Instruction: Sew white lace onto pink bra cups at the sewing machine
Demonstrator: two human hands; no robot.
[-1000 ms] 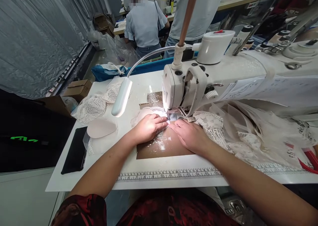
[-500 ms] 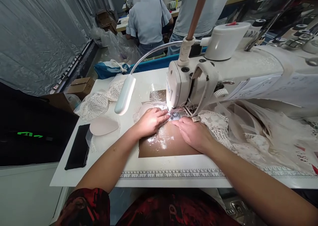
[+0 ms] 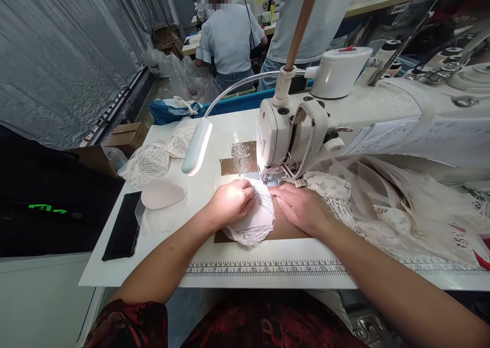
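Observation:
A white lace bra cup piece [image 3: 256, 225] lies below the sewing machine's needle area [image 3: 265, 177], its rounded end hanging toward me over the brown patch [image 3: 289, 225] on the table. My left hand [image 3: 231, 201] is closed, with curled fingers gripping the lace piece at its left side. My right hand [image 3: 302, 207] rests palm down on the brown patch, fingers stretched out; the fingertips reach the lace's right edge, close to the presser foot. Whether the needle is in the fabric cannot be made out.
A lamp [image 3: 197, 146] on a bendy neck hangs left of the machine head [image 3: 275, 133]. Lace pieces [image 3: 147, 164], a beige cup pad [image 3: 163, 194] and a black phone [image 3: 121, 228] lie left. Sheer lace fabric [image 3: 406, 205] is heaped right. Two people are beyond the table.
The lace piece now extends toward me from the needle area, over the brown patch. My left hand went from lying flat by the needle to gripping it; my right hand barely moved.

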